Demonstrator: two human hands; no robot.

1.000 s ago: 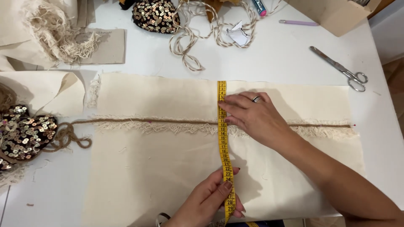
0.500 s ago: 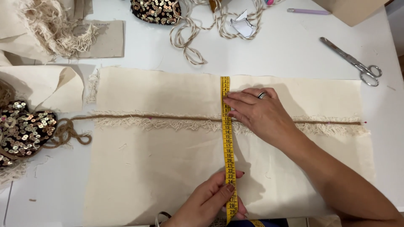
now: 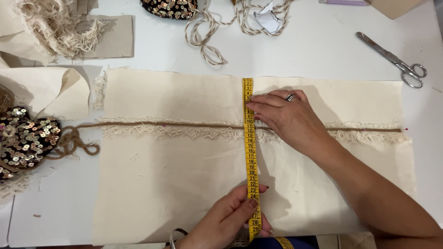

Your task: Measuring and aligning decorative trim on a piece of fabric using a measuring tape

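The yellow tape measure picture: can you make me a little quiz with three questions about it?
1. True or false: the yellow tape measure lies across the cream cloth, from its far edge to its near edge.
2. Which hand presses the tape down near the far edge? A) left hand B) right hand
3. Fill in: the metal tool lying on the white table at the far right is a pair of ____.

Key: 1 true. 2 B; the left hand pinches the tape at the near edge. 3 scissors.
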